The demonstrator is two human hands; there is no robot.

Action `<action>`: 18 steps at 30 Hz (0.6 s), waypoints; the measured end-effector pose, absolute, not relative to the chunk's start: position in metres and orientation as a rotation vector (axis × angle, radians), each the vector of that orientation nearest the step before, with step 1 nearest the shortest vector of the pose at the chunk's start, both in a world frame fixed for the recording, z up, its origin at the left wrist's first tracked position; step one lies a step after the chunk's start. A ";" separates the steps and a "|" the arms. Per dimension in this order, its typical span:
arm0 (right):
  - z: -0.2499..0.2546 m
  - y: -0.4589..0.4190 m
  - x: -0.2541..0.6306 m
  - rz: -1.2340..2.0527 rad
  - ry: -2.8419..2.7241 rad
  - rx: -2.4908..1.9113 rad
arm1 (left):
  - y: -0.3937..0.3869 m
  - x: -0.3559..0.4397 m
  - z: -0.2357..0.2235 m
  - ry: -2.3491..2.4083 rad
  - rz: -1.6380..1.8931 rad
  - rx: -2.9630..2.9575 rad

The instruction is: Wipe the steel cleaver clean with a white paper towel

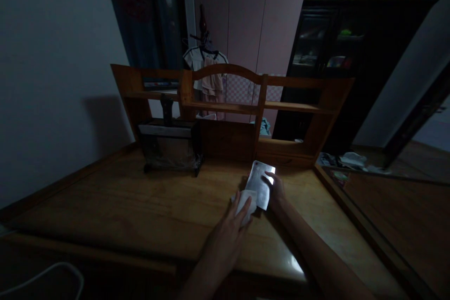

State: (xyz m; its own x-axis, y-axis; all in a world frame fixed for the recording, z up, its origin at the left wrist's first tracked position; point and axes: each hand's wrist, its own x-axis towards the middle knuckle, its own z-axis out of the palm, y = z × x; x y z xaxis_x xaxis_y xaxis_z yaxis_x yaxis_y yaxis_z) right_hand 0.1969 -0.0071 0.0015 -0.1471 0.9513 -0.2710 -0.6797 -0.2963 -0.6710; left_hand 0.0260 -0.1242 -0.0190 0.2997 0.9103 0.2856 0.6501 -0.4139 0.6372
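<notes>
A thin, silver rectangular tablet (259, 186) is tilted above the wooden desktop, its back facing me and a small dark round spot at its upper left corner. My right hand (276, 189) grips its right long edge, with fingertips lying over the shiny face. My left hand (236, 218) holds a crumpled white tissue (249, 200) against the lower left edge of the tablet. The fingers are bent over the tissue and cover part of it. The underside of the tablet is hidden.
Under my hands is a pale wooden desktop (168, 218) with a raised right edge. A wooden shelf unit (225, 108) stands along its back. A dark-framed appliance (170, 147) with a clear plastic wrap sits at the back left. A white cable (66, 265) curves at the lower left.
</notes>
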 end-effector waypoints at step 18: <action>0.006 -0.008 0.194 1.727 -0.475 -0.874 | -0.136 0.034 -0.017 1.782 0.941 2.400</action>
